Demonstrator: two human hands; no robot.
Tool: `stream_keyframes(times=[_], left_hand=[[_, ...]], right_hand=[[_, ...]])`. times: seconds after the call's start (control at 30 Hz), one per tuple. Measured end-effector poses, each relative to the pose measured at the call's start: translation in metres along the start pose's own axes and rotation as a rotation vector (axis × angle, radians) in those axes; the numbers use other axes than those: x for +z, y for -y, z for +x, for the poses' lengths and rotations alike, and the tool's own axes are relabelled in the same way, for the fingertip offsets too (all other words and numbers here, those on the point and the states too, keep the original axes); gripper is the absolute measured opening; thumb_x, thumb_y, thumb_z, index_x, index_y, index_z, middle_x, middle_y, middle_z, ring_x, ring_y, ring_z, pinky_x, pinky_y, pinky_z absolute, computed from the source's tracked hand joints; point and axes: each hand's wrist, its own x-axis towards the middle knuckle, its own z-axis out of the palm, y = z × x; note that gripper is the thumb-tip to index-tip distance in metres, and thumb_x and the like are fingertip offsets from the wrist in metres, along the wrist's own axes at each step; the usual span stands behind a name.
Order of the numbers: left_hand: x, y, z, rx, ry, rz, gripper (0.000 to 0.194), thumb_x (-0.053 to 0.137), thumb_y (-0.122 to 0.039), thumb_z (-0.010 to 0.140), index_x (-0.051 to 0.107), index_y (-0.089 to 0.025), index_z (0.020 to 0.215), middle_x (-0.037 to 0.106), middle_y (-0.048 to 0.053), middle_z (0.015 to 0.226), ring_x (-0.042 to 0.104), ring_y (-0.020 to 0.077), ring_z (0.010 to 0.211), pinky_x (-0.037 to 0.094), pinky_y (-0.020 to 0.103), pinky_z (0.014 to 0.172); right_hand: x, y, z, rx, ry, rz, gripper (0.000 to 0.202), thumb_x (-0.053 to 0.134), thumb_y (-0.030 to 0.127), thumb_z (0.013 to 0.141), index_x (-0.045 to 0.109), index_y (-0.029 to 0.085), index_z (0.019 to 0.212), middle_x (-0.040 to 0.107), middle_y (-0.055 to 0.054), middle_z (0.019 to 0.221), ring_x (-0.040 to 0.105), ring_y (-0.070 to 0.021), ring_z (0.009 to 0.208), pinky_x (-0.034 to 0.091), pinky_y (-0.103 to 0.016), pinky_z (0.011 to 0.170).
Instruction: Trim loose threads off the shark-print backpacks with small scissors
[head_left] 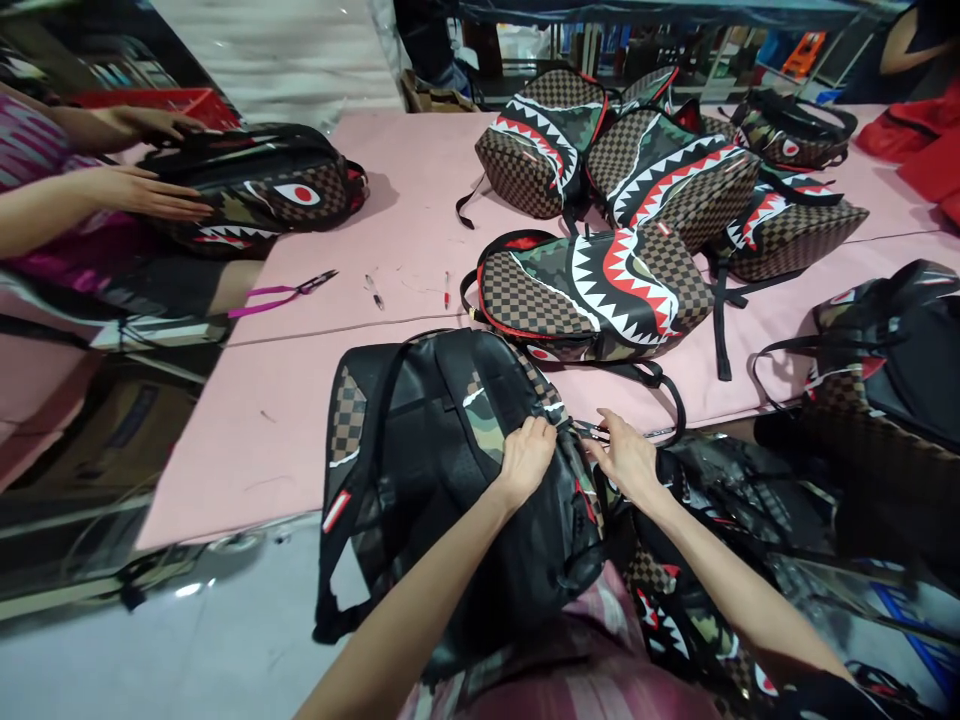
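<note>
A black backpack point(405, 440) with checked and camouflage panels lies across my lap and the table's front edge, its straps facing up. My left hand point(525, 458) is closed on the side edge of this backpack, fingers curled over the seam. Just to the right, my right hand point(626, 458) is wrapped round a small pair of thread snips point(592, 430). The snips' blades point left at the backpack's seam, close to my left fingers. Whether the blades touch a thread is too small to see.
Several shark-mouth backpacks point(637, 290) lie at the back right of the pink table point(300, 400). Snips with a pink ribbon point(307, 284) and two pens point(375, 292) lie left. A co-worker's hands point(150, 190) rest on another backpack point(262, 190). More bags point(885, 380) stand right.
</note>
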Motion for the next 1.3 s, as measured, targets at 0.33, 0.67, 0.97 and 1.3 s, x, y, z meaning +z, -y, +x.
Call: stream_keyframes(times=[0.33,0.67,0.97,1.3], left_hand=[[0.001,0.017,0.009,-0.076,-0.01,-0.179,0.017,0.043,-0.014,0.083,0.059,-0.017,0.078,0.058,0.002,0.078,0.054,0.0145,0.076,0.041,0.026,0.071],[0.005,0.013,-0.001,-0.073,-0.048,-0.193,0.02,0.044,-0.026,0.089,0.062,-0.02,0.097,0.062,0.003,0.097,0.054,0.0153,0.093,0.043,0.026,0.08],[0.005,-0.002,-0.001,-0.051,-0.021,-0.056,0.023,0.037,-0.02,0.09,0.06,-0.017,0.085,0.058,0.007,0.089,0.049,0.0196,0.087,0.042,0.029,0.064],[0.007,0.007,0.002,-0.05,-0.043,-0.099,0.013,0.044,-0.015,0.084,0.056,-0.018,0.081,0.056,0.003,0.083,0.049,0.0166,0.082,0.041,0.028,0.072]], right_hand=[[0.011,0.009,0.012,-0.313,-0.03,-0.176,0.017,0.05,0.029,0.087,0.064,0.022,0.093,0.067,-0.003,0.09,0.054,-0.0189,0.083,0.031,-0.031,0.068],[0.007,-0.001,0.014,-0.319,-0.07,-0.2,0.02,0.048,0.029,0.088,0.065,0.022,0.097,0.068,-0.004,0.091,0.052,-0.0184,0.082,0.028,-0.031,0.069],[0.009,0.001,0.008,-0.326,-0.001,-0.172,0.023,0.046,0.027,0.089,0.064,0.021,0.101,0.067,-0.006,0.095,0.052,-0.0193,0.085,0.03,-0.031,0.07],[0.009,0.013,0.018,-0.413,0.04,-0.248,0.023,0.042,0.026,0.091,0.063,0.019,0.097,0.065,-0.007,0.091,0.05,-0.0207,0.084,0.028,-0.033,0.07]])
